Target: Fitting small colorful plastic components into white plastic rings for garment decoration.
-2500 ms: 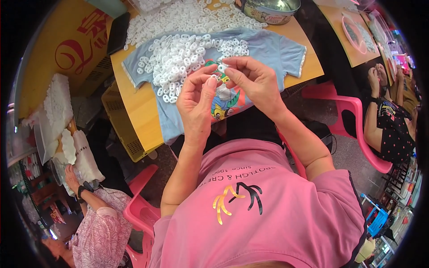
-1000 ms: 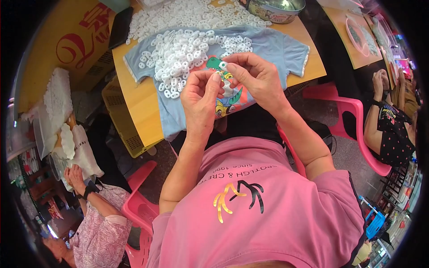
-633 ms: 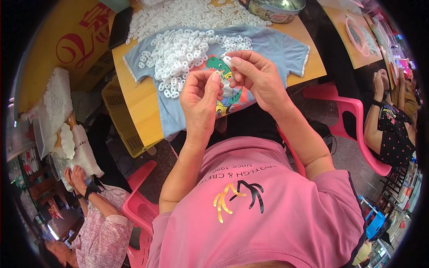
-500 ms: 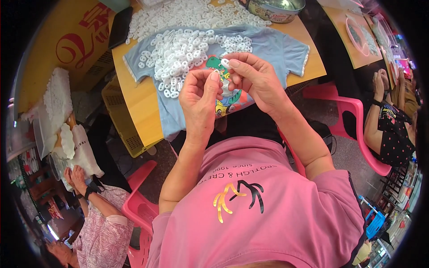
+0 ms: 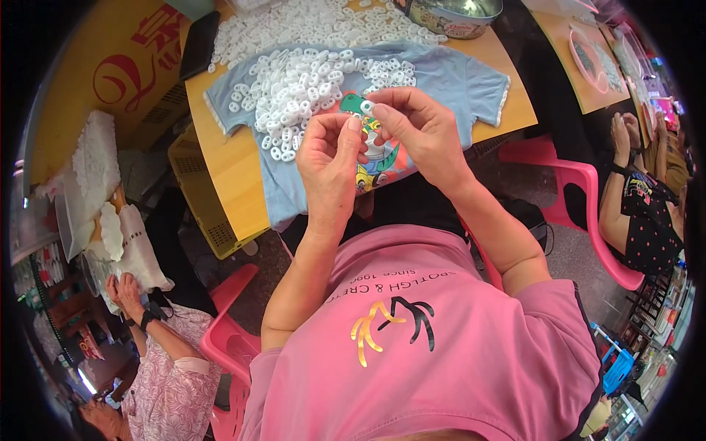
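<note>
Between the thumb and forefinger of my right hand (image 5: 426,136) is a small white plastic piece (image 5: 367,107), oval with a hole showing. Just left of it, my left hand (image 5: 329,158) is closed in a pinch, thumb against forefinger. Whatever those fingertips hold is too small or hidden to make out. Both hands are raised close together over a light blue T-shirt (image 5: 448,81) with a cartoon print, spread on the table. A heap of white two-holed pieces (image 5: 301,88) lies on the shirt, and a smaller cluster (image 5: 390,72) sits to its right.
More white pieces (image 5: 294,29) cover the far part of the wooden table (image 5: 228,176). A round tin (image 5: 460,18) stands at the far right, a dark flat object (image 5: 198,44) at the far left. Yellow crates stand beside the table. Co-workers sit left and right, near pink chairs (image 5: 573,176).
The white piece in my right hand has shifted slightly left and down and turned a little. My left hand stays nearly still in its pinch.
</note>
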`<state>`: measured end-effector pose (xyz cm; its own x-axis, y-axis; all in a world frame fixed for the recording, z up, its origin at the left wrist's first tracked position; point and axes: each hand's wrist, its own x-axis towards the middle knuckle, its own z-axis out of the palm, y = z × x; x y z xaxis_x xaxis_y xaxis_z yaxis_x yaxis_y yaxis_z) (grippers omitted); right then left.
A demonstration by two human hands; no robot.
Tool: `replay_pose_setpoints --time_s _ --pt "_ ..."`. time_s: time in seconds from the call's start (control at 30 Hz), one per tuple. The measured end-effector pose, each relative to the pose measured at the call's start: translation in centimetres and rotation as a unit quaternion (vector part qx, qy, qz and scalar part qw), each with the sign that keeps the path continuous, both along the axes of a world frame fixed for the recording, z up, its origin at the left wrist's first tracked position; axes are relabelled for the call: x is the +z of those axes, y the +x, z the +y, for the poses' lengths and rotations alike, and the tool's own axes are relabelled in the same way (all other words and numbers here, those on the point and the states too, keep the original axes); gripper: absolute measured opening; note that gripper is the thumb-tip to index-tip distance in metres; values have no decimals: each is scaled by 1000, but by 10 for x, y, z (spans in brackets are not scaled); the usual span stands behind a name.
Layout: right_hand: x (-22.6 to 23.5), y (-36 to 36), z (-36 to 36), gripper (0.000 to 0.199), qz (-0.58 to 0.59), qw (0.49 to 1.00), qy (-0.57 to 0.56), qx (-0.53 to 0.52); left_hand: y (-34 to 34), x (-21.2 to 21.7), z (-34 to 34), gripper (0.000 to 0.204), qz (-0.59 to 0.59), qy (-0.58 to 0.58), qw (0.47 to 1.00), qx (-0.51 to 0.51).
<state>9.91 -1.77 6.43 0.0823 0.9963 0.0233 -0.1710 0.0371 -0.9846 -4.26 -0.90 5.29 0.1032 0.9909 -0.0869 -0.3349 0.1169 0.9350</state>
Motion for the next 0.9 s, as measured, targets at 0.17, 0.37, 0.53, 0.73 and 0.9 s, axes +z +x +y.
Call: replay_pose_setpoints --time_s 0.17,0.37,0.53,0.73,0.9 --pt "-3 -2 -1 20 -62 997 45 -4 2 0 -1 14 -9 3 1000 1" --pt "-1 -5 -2 19 -16 999 28 2 4 -1 -2 13 -57 0 998 6" --pt "-10 -16 -4 18 -22 996 79 -37 6 1 -4 11 -86 -8 996 7" --pt "-11 -17 -1 18 -9 999 24 -23 1 -6 -4 13 -95 -11 995 31" --pt "-3 -10 2 35 168 981 -30 89 -13 -14 -6 25 -65 61 996 -6"
